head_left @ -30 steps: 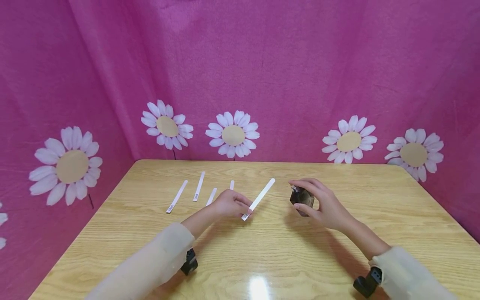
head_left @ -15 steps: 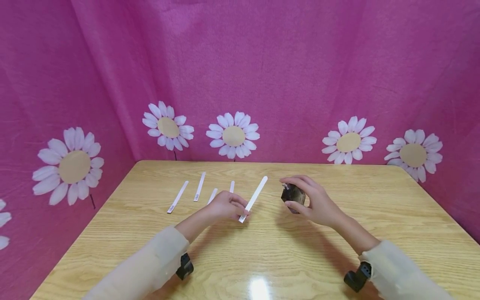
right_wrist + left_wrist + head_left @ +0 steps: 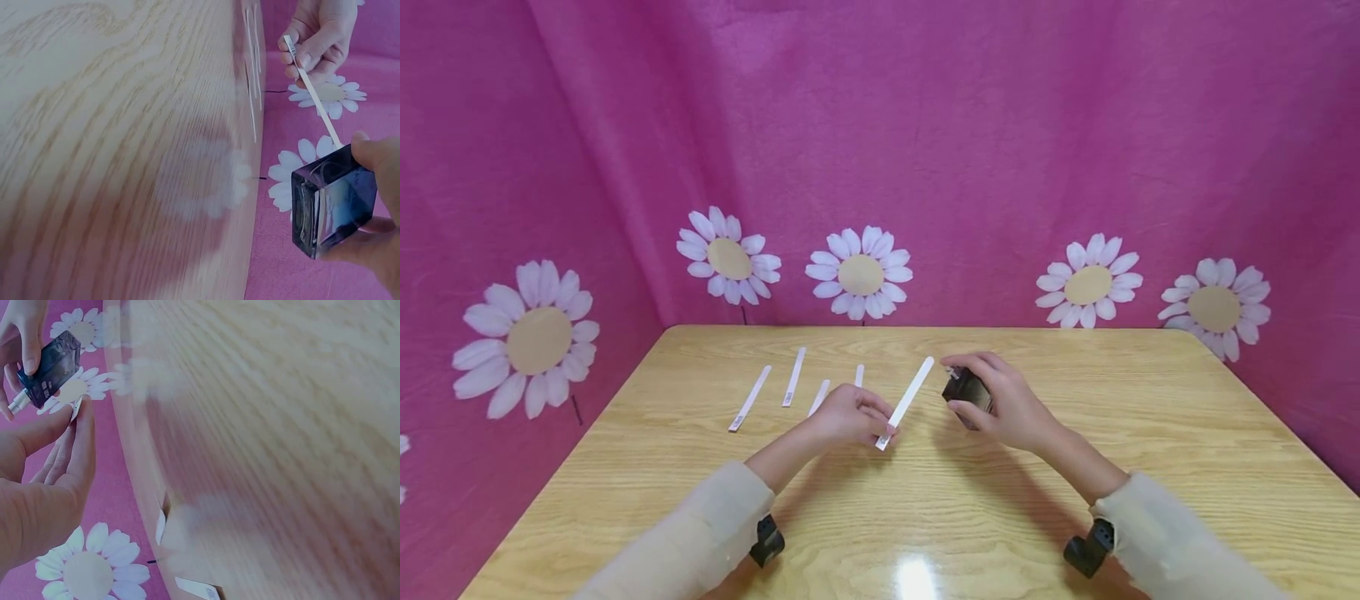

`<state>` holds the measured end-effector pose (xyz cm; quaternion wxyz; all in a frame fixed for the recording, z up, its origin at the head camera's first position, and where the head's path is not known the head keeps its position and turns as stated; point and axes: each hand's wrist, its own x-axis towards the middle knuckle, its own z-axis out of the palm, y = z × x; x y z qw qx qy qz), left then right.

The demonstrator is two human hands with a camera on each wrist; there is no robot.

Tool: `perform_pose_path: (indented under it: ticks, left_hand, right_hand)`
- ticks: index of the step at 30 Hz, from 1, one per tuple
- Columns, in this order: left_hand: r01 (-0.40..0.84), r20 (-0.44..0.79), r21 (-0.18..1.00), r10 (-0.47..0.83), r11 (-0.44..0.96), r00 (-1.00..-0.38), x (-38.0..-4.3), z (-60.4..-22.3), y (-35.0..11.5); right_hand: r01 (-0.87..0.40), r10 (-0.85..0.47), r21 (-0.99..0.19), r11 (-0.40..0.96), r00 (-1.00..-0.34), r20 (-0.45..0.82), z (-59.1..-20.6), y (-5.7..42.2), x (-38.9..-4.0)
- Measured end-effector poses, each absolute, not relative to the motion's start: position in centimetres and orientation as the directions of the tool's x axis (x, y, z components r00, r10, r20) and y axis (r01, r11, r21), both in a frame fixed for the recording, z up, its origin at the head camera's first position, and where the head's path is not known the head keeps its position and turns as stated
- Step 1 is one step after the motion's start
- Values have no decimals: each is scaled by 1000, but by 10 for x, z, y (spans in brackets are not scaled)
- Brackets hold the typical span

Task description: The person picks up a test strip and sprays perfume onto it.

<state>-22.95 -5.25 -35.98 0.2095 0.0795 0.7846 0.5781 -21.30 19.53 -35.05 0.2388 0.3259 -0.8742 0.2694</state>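
Observation:
My left hand (image 3: 850,417) pinches a white paper scent strip (image 3: 912,392) near its labelled end, between thumb and fingers. The strip slants up and away to the right, held above the table. Just right of it, my right hand (image 3: 1011,404) grips a dark glass perfume bottle (image 3: 967,396), thumb on one side and fingers on the other. In the left wrist view the bottle (image 3: 55,367) shows a silver spray neck (image 3: 20,400) without a cap. The right wrist view shows the bottle's thick base (image 3: 306,215); there the strip's far end passes behind the bottle.
Several more white strips lie on the wooden table (image 3: 1037,517) to the left, among them one strip (image 3: 750,398) at the far left and another strip (image 3: 793,377) behind it. Two are partly hidden by my left hand. A pink curtain (image 3: 925,150) with daisies hangs behind.
My right hand has moved left with the perfume bottle, closer to the strip. The left hand has shifted slightly left and its strip stands a little steeper.

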Motion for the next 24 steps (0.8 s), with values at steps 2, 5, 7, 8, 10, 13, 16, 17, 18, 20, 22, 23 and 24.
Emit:
perform_pose_path:
  ticks: [2,5,7,8,10,13,16,17,18,20,22,23,24]
  left_hand:
    - [-103,-228,938,368,330,-902,-229,-358,-52]
    - [-79,-214,936,379,342,-900,-228,-356,-52]
    - [-69,-209,936,387,345,-898,-227,-355,-53]
    - [-67,-207,937,388,344,-898,-226,-355,-53]
    - [-66,-205,937,387,342,-899,-226,-354,-54]
    - [-72,-207,937,380,341,-902,-226,-353,-56]
    - [-77,-210,937,373,341,-904,-225,-352,-57]
    - [-78,-209,938,373,337,-904,-225,-353,-57]
    - [-81,-211,939,374,335,-903,-225,-353,-58]
    - [-80,-209,941,376,330,-903,-225,-353,-58]
    - [-79,-208,941,379,328,-902,-225,-353,-59]
    - [-79,-207,942,381,326,-901,-225,-353,-59]
    - [-82,-209,942,379,325,-902,-225,-353,-59]
  right_hand:
    - [-693,-432,-314,649,-675,599,-351,193,-213]
    - [-687,-417,-313,656,-675,608,-351,192,-213]
    - [-679,-409,-319,661,-682,606,-351,192,-212]
    - [-675,-407,-323,663,-688,602,-351,192,-211]
    - [-670,-407,-334,663,-697,591,-350,192,-210]
    - [-676,-425,-341,653,-700,574,-348,191,-207]
    - [-698,-456,-331,635,-685,569,-347,190,-204]
    - [-705,-465,-327,630,-679,568,-346,190,-203]
    - [-709,-471,-323,627,-675,568,-346,190,-202]
    - [-710,-472,-321,626,-673,569,-346,190,-201]
    - [-705,-466,-323,632,-678,568,-346,190,-200]
    - [-703,-463,-323,634,-679,570,-345,191,-200]
    - [-702,-460,-322,635,-679,573,-345,191,-200]
